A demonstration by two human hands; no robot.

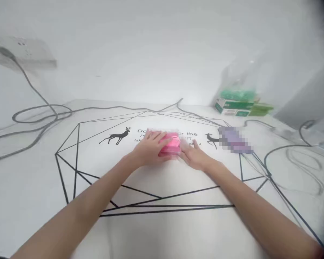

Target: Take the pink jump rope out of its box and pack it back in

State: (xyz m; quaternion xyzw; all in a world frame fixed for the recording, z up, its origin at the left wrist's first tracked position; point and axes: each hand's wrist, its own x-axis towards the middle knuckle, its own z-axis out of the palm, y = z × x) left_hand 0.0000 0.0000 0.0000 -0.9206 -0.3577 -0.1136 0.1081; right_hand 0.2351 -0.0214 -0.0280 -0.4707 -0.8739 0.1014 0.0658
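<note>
A small bright pink box (174,141) lies in a clear plastic wrapper on the mat, near the middle of the head view. My left hand (150,147) is closed over its left part, fingers across the top and thumb along the near side. My right hand (196,156) is at the right end of the box, its fingertips against the clear wrapper. That hand's fingers are stretched out, with the thumb raised apart from them. Part of the box is hidden under my left fingers.
A white mat (140,172) with black lines, deer and lettering covers the table. A pixelated purple phone-like object (236,140) lies right. Green-and-white boxes (234,106) stand at the back right under a plastic bag. A grey cable (97,107) runs along the back from a wall socket (24,50).
</note>
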